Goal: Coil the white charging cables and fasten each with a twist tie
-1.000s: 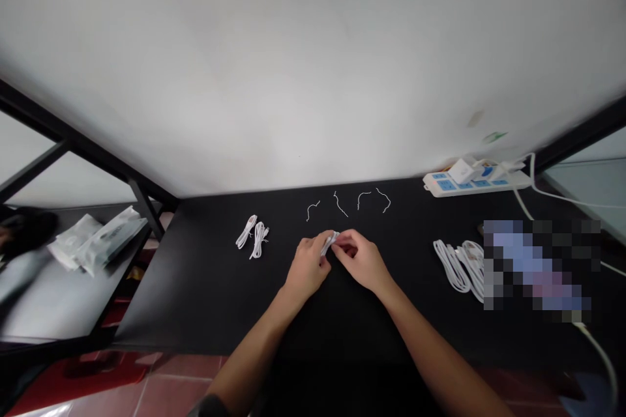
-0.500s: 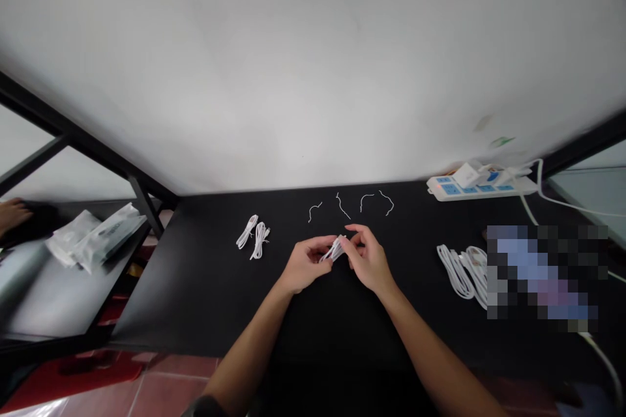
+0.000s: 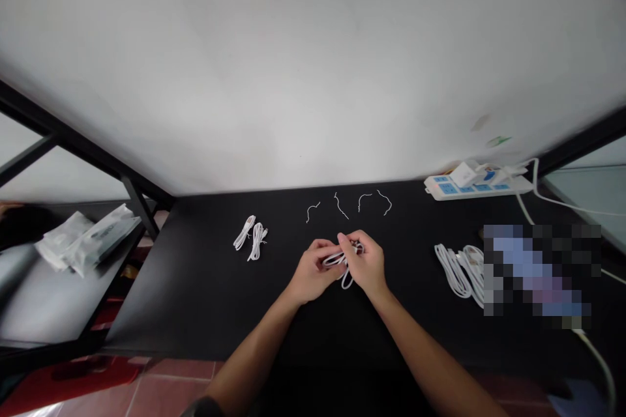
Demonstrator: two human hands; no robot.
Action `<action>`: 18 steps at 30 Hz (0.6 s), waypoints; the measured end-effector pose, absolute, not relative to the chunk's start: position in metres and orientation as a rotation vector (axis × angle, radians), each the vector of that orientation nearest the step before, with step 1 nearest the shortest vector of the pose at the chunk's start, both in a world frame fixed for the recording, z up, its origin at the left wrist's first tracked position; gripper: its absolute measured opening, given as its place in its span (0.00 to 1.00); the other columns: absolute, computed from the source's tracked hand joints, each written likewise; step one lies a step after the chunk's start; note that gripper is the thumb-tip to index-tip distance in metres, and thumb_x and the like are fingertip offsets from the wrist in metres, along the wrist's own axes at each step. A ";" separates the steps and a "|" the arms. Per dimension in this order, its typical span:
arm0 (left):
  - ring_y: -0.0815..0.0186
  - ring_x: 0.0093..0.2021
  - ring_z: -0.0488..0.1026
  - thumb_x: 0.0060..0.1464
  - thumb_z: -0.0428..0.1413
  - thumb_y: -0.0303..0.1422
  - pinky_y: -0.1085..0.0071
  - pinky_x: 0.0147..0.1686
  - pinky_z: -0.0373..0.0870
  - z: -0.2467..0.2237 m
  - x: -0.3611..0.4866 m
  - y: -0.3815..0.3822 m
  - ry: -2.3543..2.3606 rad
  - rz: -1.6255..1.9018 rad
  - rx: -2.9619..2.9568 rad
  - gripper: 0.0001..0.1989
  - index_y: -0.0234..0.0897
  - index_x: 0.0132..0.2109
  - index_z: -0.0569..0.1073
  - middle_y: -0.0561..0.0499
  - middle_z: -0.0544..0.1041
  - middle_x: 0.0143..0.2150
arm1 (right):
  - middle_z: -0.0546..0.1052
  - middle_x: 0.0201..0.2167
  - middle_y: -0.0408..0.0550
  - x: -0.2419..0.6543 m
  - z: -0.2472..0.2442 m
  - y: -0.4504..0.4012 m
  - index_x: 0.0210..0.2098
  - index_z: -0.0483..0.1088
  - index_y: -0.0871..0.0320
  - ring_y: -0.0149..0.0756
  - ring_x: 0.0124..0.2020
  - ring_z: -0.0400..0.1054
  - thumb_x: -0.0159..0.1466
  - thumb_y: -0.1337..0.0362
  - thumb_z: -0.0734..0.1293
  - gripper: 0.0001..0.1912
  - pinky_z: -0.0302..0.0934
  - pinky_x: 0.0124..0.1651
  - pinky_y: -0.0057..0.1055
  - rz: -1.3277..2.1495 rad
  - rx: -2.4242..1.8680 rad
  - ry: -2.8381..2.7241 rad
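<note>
The left hand [image 3: 313, 273] and right hand [image 3: 366, 265] are grasping a looped white cable [image 3: 342, 260], which is lying between their fingers. White twist ties [image 3: 339, 206] are lying just beyond; bundled cables [image 3: 257, 244] are resting left, coiled cables [image 3: 450, 272] and a power strip [image 3: 446, 189] right. Plastic bags [image 3: 100, 244] are sitting far left, contents unclear.

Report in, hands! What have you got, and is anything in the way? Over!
Left hand, right hand: both holding cable. Cable: white, looped, partly hidden by hands. In the way: nothing seen; four ties lie beyond, apart.
</note>
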State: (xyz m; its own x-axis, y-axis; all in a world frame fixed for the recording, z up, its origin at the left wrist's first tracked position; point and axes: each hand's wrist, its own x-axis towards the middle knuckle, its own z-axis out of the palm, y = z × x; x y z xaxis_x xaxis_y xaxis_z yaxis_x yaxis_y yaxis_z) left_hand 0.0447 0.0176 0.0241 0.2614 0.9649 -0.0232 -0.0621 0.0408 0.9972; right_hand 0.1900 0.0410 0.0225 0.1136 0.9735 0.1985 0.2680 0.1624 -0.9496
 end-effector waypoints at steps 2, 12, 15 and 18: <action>0.60 0.48 0.76 0.58 0.62 0.35 0.63 0.47 0.76 0.025 0.047 0.014 1.025 1.028 1.356 0.19 0.36 0.55 0.76 0.40 0.75 0.52 | 0.69 0.23 0.42 0.190 0.023 0.040 0.24 0.65 0.54 0.33 0.25 0.63 0.67 0.52 0.66 0.19 0.60 0.29 0.30 0.727 -1.324 -1.360; 0.55 0.52 0.75 0.67 0.46 0.30 0.57 0.53 0.75 0.032 0.060 0.000 1.253 0.627 1.965 0.29 0.36 0.72 0.51 0.38 0.71 0.57 | 0.71 0.28 0.44 0.188 0.030 0.038 0.30 0.67 0.54 0.35 0.28 0.65 0.71 0.54 0.63 0.15 0.62 0.34 0.33 0.540 -1.332 -1.337; 0.54 0.51 0.75 0.65 0.46 0.26 0.57 0.51 0.76 0.027 0.063 -0.001 1.393 0.576 2.026 0.28 0.35 0.71 0.54 0.39 0.73 0.54 | 0.71 0.30 0.45 0.183 0.030 0.035 0.33 0.67 0.53 0.36 0.31 0.67 0.72 0.55 0.61 0.13 0.64 0.36 0.34 0.559 -1.321 -1.361; 0.52 0.46 0.77 0.65 0.48 0.29 0.59 0.43 0.78 0.027 0.060 0.001 1.543 0.449 2.054 0.25 0.33 0.68 0.58 0.38 0.74 0.52 | 0.72 0.32 0.46 0.176 0.031 0.030 0.34 0.66 0.53 0.37 0.33 0.68 0.72 0.57 0.61 0.11 0.65 0.38 0.35 0.579 -1.265 -1.451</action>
